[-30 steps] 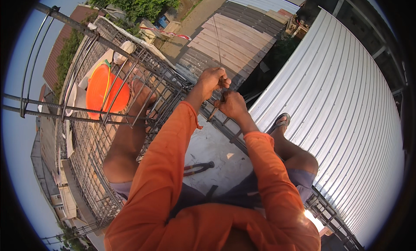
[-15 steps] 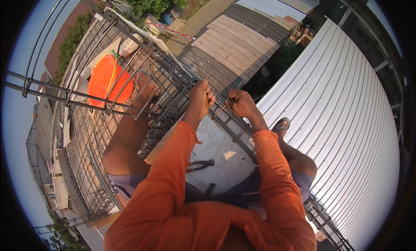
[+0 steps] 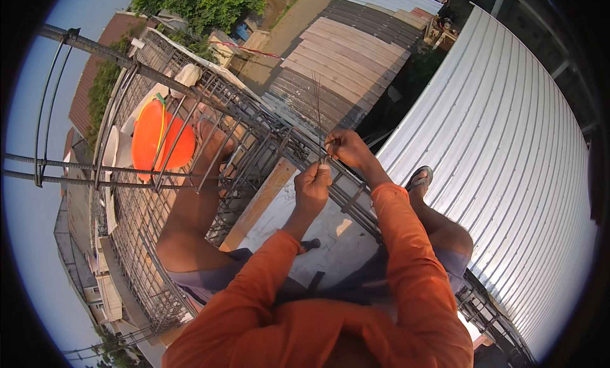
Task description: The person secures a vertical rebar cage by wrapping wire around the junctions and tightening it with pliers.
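Thin tie wires (image 3: 317,104) rise from between my two hands and point away from me. My left hand (image 3: 311,189) is closed on their lower part, thumb uppermost. Just right of and beyond it, my right hand (image 3: 347,149) pinches the wire close to the left thumb. Both hands are above a long rebar cage (image 3: 356,193) that runs beside a pale grey panel (image 3: 340,247). The dark handle end of a tool (image 3: 310,245) lies on that panel, mostly hidden by my left sleeve.
An orange hard hat (image 3: 159,136) with a yellow strap rests on the rebar mesh (image 3: 136,225) at left. Thick rebar (image 3: 133,66) crosses the upper left. A wooden board (image 3: 260,200) edges the panel. Right of me spreads a corrugated metal roof (image 3: 489,177), my sandalled foot (image 3: 419,179) beside it.
My left hand has come nearer to me and turned thumb up, meeting the right hand at the wire. The wire ends now stand out beyond my hands. The view has shifted slightly.
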The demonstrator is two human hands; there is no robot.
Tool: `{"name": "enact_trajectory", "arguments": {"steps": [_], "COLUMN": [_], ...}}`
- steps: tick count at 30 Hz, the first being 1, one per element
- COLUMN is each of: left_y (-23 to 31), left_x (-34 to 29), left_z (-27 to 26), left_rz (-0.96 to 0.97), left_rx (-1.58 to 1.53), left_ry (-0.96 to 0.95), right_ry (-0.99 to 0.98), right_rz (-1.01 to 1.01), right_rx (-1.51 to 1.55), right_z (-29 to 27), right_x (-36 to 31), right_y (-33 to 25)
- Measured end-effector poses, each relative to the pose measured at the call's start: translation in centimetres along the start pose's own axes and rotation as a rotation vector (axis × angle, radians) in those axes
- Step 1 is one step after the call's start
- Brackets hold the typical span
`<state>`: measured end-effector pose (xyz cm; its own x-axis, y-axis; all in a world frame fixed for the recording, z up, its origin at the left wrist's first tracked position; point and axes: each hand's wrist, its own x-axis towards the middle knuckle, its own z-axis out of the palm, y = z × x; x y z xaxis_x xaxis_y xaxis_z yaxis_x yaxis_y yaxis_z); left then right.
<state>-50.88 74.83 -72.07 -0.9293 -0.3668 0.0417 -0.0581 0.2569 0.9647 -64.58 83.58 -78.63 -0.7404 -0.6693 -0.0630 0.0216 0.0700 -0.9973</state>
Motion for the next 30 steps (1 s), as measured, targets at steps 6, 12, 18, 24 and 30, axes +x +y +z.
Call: {"name": "enact_trajectory", "arguments": {"steps": [6, 12, 18, 24, 30], "left_y": [3.3, 5.6, 0.8, -3.2, 3.7], "left_x": [3.1, 9.5, 17.0, 17.1, 13.4], "left_z": [2.5, 1.2, 1.0, -1.7, -2.9], "left_rz": [0.435, -0.088, -0.024, -0.105, -0.202], "left_rx": [0.611, 0.48, 0.527, 0.973, 1.268], "left_ry": [-0.223, -0.349, -0.439, -0.27, -0.146], "right_ry": [0.082, 0.069, -0.147, -0.098, 0.046], "right_rz": [-0.033, -0.067, 0.115, 0.2, -0.082], "right_rx": [-0.198, -0.181, 0.245, 0.149, -0.354], "right_z": [-0.9, 0.3, -0.1, 1.0, 1.0], "right_x": [0.5, 0.1, -0.7, -1.1, -1.1], "right_y": [0.0, 0.3, -1.3, -1.6, -3.1]}}
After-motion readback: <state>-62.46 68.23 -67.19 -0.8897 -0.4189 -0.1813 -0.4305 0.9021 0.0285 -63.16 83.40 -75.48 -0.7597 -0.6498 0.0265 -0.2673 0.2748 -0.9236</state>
